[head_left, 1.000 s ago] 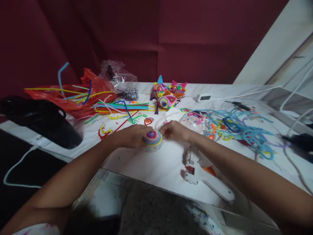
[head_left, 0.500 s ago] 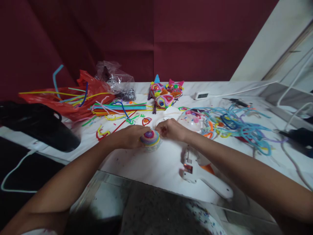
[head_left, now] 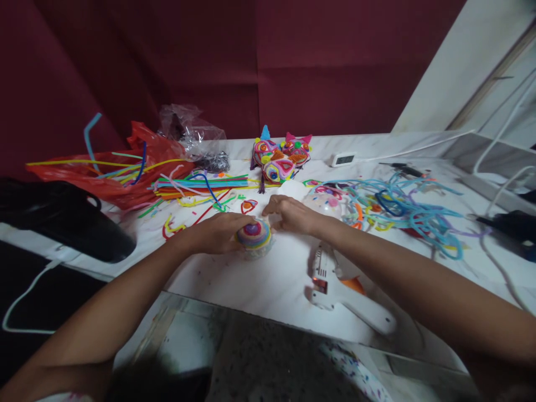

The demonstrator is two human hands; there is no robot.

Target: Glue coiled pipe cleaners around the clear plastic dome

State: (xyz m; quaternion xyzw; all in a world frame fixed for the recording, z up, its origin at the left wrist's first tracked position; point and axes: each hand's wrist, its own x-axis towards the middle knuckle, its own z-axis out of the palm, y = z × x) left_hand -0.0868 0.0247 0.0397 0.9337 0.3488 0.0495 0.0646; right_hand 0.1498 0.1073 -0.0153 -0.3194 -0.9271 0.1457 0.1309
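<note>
A small round piece wound in rings of purple, pink, blue and yellow sits near the middle of the white table. My left hand holds it from the left, the thumb near its purple centre. Just above its right edge is my right hand, its fingers bent together; whatever may be between them is too small to make out. A white glue gun lies below my right forearm.
Colourful decorated figures stand at the back. Blue pipe cleaners tangle at right; straight ones lie at left by a red bag. A black object is far left. A small white display is behind.
The fingers of my right hand have shifted and loosened slightly above the round piece. My left hand still holds the piece. The whole view has moved a little.
</note>
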